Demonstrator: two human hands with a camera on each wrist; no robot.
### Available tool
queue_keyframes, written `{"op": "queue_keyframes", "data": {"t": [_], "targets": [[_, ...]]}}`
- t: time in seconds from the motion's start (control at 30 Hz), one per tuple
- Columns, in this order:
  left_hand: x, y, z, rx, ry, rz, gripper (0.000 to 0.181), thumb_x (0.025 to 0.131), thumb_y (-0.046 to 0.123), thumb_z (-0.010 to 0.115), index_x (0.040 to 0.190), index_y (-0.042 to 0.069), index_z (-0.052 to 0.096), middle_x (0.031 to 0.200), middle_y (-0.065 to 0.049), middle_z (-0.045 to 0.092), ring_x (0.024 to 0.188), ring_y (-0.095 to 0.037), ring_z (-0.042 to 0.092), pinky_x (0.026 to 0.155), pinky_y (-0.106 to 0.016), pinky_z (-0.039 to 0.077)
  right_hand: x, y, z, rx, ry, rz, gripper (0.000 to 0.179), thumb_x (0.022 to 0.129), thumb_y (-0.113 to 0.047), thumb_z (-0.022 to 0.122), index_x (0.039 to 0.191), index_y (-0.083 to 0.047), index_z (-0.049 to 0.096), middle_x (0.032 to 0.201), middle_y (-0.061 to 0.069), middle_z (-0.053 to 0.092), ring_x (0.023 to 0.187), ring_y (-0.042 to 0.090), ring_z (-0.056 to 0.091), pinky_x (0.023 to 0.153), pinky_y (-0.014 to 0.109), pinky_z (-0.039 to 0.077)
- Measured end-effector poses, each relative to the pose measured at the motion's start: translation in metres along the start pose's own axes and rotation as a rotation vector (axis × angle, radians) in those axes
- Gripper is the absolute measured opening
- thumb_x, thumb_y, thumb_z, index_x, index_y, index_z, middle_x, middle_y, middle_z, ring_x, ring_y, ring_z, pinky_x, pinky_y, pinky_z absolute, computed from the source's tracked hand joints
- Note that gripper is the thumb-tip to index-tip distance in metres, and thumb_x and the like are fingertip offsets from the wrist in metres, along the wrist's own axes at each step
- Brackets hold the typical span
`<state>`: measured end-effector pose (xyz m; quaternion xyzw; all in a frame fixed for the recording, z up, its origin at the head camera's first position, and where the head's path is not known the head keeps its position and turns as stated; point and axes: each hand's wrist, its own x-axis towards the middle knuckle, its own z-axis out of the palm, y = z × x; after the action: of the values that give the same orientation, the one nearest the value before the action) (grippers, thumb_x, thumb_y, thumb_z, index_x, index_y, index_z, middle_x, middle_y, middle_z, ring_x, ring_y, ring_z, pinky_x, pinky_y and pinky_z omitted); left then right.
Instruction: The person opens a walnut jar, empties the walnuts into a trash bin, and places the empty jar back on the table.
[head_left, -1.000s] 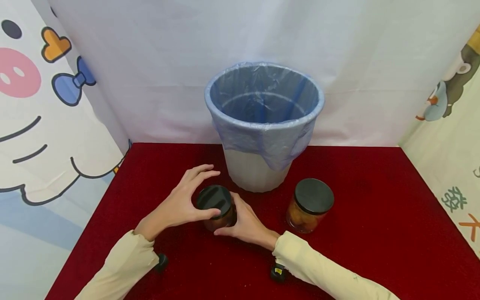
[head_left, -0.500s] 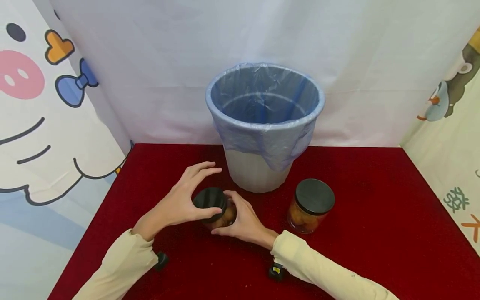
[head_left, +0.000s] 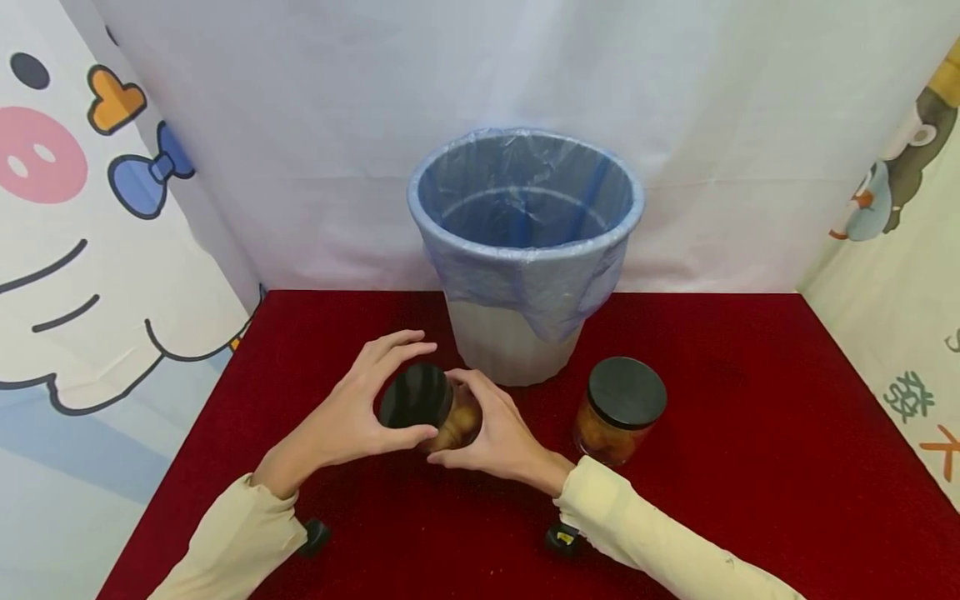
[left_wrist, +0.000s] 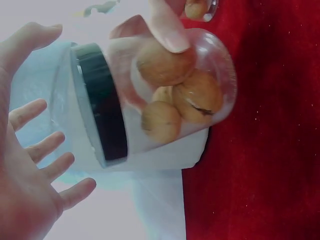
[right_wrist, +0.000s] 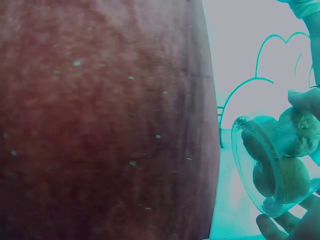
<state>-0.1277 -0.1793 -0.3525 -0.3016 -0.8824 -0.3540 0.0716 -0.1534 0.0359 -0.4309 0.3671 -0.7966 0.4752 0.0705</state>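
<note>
My right hand (head_left: 498, 433) grips a clear jar (head_left: 461, 417) by its side, fingers and thumb round the body. The jar is tilted, its black lid (head_left: 412, 396) turned toward the left hand. Through the wall show several round brown nuts (left_wrist: 167, 62) that look like walnuts. My left hand (head_left: 356, 408) curves around the lid in the head view, but the left wrist view shows its spread fingers (left_wrist: 80, 194) apart from the lid. From the right wrist, the jar's base (right_wrist: 270, 165) appears raised, with the right hand's fingers at its lower side.
Another black-lidded jar (head_left: 626, 392) with brown contents stands upright on the red cloth (head_left: 735, 467) to the right. Behind the hands is a white bin (head_left: 510, 337) lined with a blue bag (head_left: 525, 250). White curtains (head_left: 315, 150) and printed side hangings border the table.
The jar has tipped further over, lid leftward, and its nuts have come into view. My right hand has turned with it and moved slightly. The left hand stays almost in place.
</note>
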Motion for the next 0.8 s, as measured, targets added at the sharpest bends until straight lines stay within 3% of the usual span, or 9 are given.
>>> {"op": "queue_keyframes", "data": {"t": [0.27, 0.8], "targets": [[-0.006, 0.006, -0.001, -0.027, 0.033, 0.004, 0.084, 0.069, 0.035, 0.083, 0.141, 0.028, 0.04, 0.149, 0.003, 0.028, 0.135, -0.019, 0.025, 0.099, -0.055, 0.034, 0.004, -0.011, -0.011, -0.063, -0.002, -0.062, 0.09, 0.06, -0.04, 0.088, 0.134, -0.016, 0.042, 0.124, -0.003, 0.052, 0.112, 0.013, 0.05, 0.095, 0.034, 0.043], [-0.022, 0.024, 0.001, -0.055, 0.079, 0.013, 0.082, 0.072, 0.027, 0.082, 0.142, 0.024, 0.039, 0.149, 0.001, 0.028, 0.134, -0.022, 0.027, 0.098, -0.056, 0.034, 0.01, -0.037, -0.028, -0.22, 0.025, -0.217, 0.088, 0.058, -0.041, 0.086, 0.131, -0.012, 0.047, 0.125, -0.001, 0.053, 0.111, 0.015, 0.048, 0.091, 0.036, 0.041]]}}
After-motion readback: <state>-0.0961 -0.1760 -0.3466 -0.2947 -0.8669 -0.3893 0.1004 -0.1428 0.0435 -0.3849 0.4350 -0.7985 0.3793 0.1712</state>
